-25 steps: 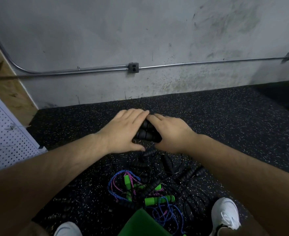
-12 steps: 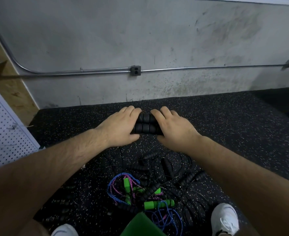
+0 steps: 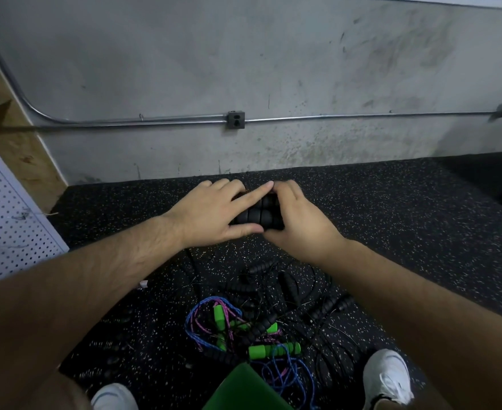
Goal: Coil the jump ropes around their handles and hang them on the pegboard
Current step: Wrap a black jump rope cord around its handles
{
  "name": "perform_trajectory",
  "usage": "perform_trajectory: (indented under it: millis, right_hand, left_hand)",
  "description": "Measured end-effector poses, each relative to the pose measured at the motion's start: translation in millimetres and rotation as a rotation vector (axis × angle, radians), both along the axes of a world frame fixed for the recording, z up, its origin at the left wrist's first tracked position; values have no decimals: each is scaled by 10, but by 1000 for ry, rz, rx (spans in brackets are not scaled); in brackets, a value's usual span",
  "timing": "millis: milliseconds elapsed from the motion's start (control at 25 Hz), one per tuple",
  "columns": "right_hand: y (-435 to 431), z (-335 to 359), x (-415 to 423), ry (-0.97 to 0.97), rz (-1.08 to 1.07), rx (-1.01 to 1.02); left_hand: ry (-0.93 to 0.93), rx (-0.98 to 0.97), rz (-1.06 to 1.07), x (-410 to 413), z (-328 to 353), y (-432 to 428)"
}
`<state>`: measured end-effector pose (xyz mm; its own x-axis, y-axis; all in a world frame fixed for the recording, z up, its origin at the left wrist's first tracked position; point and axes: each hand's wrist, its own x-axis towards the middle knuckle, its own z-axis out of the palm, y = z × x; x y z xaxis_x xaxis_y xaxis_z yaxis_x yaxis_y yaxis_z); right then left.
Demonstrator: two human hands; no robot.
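Two black ribbed jump-rope handles [image 3: 257, 214] lie side by side between my hands, held above the speckled floor. My left hand [image 3: 211, 214] grips their left end, its index finger stretched across the top and its thumb underneath. My right hand [image 3: 298, 223] grips the right end, fingers curled over the far side. A thin black rope trails down from the handles toward the pile. On the floor below lies a tangle of black ropes with black handles [image 3: 288, 288] and a blue-pink rope with green handles [image 3: 273, 350]. The white pegboard [image 3: 4, 220] leans at the left edge.
A grey concrete wall with a metal conduit [image 3: 155, 121] and an outlet box [image 3: 236, 120] stands just beyond the black rubber floor [image 3: 421, 208]. A wooden panel [image 3: 13, 143] is at the far left. My white shoes [image 3: 387, 377] flank a green object [image 3: 244, 389] at the bottom.
Both hands have lifted the paired black handles up and away from the pile. My left index finger now reaches across the top of the handles toward my right hand.
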<state>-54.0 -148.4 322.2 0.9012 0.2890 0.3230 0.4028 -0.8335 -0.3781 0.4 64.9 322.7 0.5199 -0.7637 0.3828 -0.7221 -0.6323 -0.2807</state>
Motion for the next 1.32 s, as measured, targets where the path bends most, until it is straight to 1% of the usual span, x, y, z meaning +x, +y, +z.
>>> perform_trajectory:
  millis: [80, 120, 160, 200, 280, 360, 440, 480, 560, 600, 640, 720, 800, 880, 960, 1040, 1080, 1160, 1240, 1320]
  right_hand:
    - [-50, -37, 43, 115, -75, 262]
    - [-53, -86, 69, 186, -99, 335]
    - [-34, -155, 105, 255, -107, 341]
    - [20, -229, 132, 322, -100, 305]
    - [249, -381, 163, 448, -61, 262]
    - [587, -450, 164, 533, 25, 353]
    - [946, -454, 166, 526, 162, 486]
    - [1099, -469, 182, 495, 218, 512]
    - [1328, -490, 265, 386, 249, 411]
    - [1392, -501, 286, 367, 241, 349]
    - [1417, -507, 301, 383, 231, 319]
    - [1378, -499, 287, 546, 244, 415]
    - [1260, -465, 250, 655, 257, 465]
    - [1080, -360, 263, 695, 271, 382]
    - [856, -236, 308, 623, 317, 186]
    - [618, -134, 356, 507, 334, -7]
    - [489, -107, 372, 493, 319, -85]
    - [284, -13, 335, 539, 252, -76]
    - [201, 87, 274, 614, 199, 30]
    - [166, 122, 218, 694, 129, 155]
  left_hand:
    - [30, -14, 28, 32, 34, 52]
    - [42, -23, 40, 32, 50, 75]
    - [55, -35, 45, 29, 68, 87]
    - [78, -52, 49, 18, 96, 91]
    - [161, -112, 68, -19, 148, 71]
    - [239, -175, 75, -72, 171, 28]
    - [309, -240, 62, -92, 167, 1]
    - [337, -273, 56, -92, 158, 4]
    - [374, -322, 54, -94, 141, 29]
    - [389, -339, 56, -91, 139, 67]
    - [405, -357, 59, -84, 145, 116]
    - [440, -423, 75, -87, 182, 271]
    - [483, -478, 100, -98, 207, 457]
    - [467, -431, 127, -104, 200, 637]
    - [408, -319, 119, -100, 191, 759]
    - [317, -173, 73, -80, 156, 845]
    - [270, -103, 54, -86, 100, 876]
    - [175, 25, 33, -95, -20, 909]
    - [138, 93, 25, -82, -86, 903]
    - [140, 111, 21, -73, -129, 846]
